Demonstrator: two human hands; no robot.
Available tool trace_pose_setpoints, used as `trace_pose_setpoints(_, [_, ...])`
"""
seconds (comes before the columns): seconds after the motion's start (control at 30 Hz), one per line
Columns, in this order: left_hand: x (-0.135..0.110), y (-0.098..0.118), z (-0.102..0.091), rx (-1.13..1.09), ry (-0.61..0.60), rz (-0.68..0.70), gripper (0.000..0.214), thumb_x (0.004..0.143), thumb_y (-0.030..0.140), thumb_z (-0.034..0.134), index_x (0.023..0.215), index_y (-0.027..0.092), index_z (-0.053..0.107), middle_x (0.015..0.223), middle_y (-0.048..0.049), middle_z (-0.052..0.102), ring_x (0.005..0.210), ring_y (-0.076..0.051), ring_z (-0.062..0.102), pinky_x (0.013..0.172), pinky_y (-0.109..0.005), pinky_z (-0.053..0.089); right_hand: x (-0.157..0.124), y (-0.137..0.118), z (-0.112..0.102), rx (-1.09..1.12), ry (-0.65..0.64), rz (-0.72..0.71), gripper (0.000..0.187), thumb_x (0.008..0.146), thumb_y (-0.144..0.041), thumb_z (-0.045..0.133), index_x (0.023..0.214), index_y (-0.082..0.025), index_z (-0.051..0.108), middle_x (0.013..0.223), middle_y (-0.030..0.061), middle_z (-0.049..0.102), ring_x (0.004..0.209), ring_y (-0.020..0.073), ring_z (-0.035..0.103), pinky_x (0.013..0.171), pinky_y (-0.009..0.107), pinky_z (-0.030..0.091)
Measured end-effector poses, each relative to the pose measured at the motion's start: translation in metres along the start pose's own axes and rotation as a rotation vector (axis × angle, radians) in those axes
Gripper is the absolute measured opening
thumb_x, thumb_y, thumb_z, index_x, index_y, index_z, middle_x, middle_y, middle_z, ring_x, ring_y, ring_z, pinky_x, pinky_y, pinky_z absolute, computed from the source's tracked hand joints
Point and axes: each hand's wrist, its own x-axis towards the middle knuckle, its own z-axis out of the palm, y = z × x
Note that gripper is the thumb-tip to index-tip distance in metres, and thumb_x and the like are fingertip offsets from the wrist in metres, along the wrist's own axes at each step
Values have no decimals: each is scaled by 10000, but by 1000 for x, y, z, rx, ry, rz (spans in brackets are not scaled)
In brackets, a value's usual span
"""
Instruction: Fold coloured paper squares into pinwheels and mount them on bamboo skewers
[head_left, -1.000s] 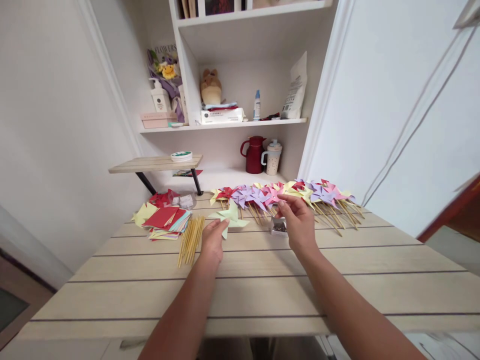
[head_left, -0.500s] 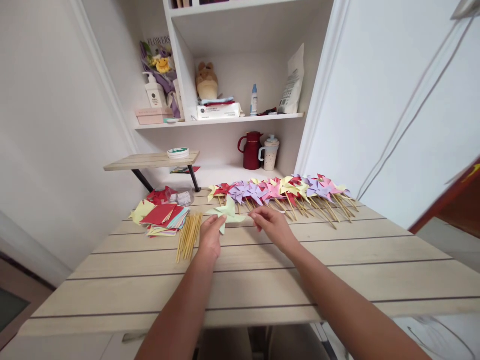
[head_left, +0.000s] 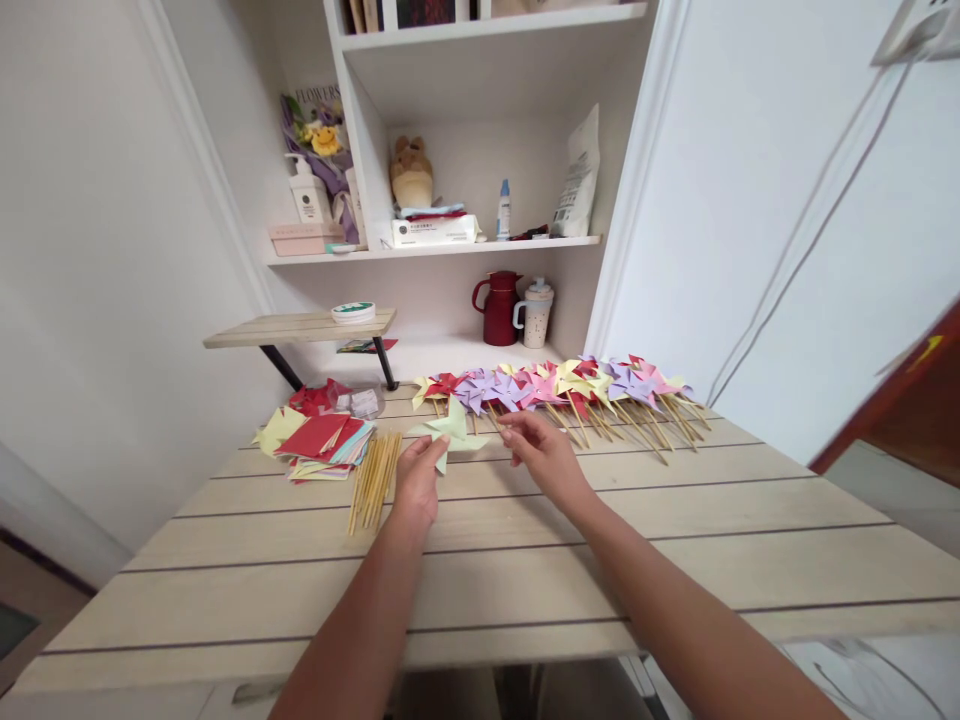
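Observation:
My left hand (head_left: 417,483) pinches the lower edge of a pale green paper pinwheel head (head_left: 450,431) lying on the wooden table (head_left: 525,560). My right hand (head_left: 546,455) is beside the pinwheel's right side, thumb and forefinger pressed together on something too small to make out. A bundle of wooden sticks (head_left: 373,478) lies just left of my left hand. A stack of coloured paper squares (head_left: 319,443) sits further left.
A long row of finished pinwheels on sticks (head_left: 570,392) lies across the far side of the table. Behind stand a red jug (head_left: 499,307), a speckled mug (head_left: 537,313), a small raised shelf (head_left: 300,327) with a tape roll (head_left: 352,312), and white shelving.
My right hand left the small box near the finished pinwheels and came left to the green pinwheel with its fingers pinched. The left hand stayed on the pinwheel.

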Motion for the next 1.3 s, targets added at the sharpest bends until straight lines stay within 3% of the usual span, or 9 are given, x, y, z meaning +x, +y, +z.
trace_pose_setpoints(0.27, [-6,5,7,-40,-68,21,281,566,285,871,776,160,733,795,-25,740,726,-128,646,711,-242,450,1,5,2,28,17,-31,319,869,-412,602,1122,-220,629,776,-3,589,614,159,568,591,312,527])
trace_pose_setpoints(0.5, [-17,4,15,-22,-172,29,274,590,291,872,794,158,747,854,-54,755,776,-144,653,753,-251,449,0,-3,-1,-194,58,-189,298,897,-424,602,1114,-233,673,1109,86,658,1037,251,596,905,409,482])
trace_pose_setpoints(0.63, [-20,2,16,1,-189,30,270,600,302,867,797,157,752,832,-59,750,751,-149,645,720,-250,439,-2,-8,-2,-258,44,-267,275,897,-432,618,1103,-263,685,1132,81,672,1114,271,573,985,446,425])
trace_pose_setpoints(1.0, [-20,-2,16,85,-251,56,270,603,343,869,758,156,750,749,-45,718,688,-149,600,696,-269,436,-4,-8,3,-245,-69,-242,225,902,-425,612,990,-245,714,1023,69,707,1009,257,606,905,403,447])
trace_pose_setpoints(1.3, [-28,3,23,142,-293,54,293,581,345,875,778,157,766,764,-48,725,702,-151,599,698,-264,442,-4,-10,2,-260,-54,-224,249,910,-425,581,836,-222,704,830,44,663,853,237,576,771,345,442])
